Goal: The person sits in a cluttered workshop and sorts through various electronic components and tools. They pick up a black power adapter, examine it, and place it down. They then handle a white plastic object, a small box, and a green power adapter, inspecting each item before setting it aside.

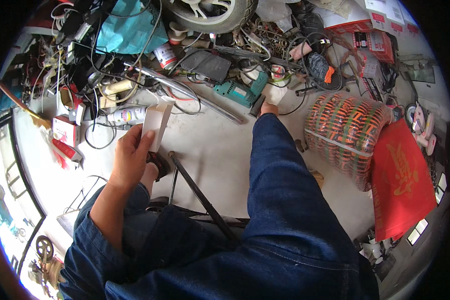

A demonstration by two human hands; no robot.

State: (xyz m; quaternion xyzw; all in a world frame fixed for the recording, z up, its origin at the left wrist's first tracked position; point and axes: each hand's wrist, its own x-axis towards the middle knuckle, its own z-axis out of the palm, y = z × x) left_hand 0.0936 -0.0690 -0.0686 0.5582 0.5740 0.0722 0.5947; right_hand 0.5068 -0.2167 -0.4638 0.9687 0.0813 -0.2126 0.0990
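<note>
My left hand (130,150) pinches a small white open-topped cardboard box (156,125) between thumb and fingers, tilted upright above the floor. My right hand (269,108) reaches far forward at the end of a blue denim sleeve (285,180). It is down by the floor beside a dark piece (257,106) and a white sheet-like thing (276,93). Its fingers are mostly hidden, so what they touch is unclear. Just left of it lies a green power tool (237,93). A long metal tube (190,92) slants across the floor near the tool.
Cables, tools and parts crowd the far floor below a wheel with a tyre (210,12). A wrapped orange-patterned coil (345,130) and a red bag (402,180) stand right. Leftward lies a spray can (127,115). A dark metal frame (200,195) stands near my legs.
</note>
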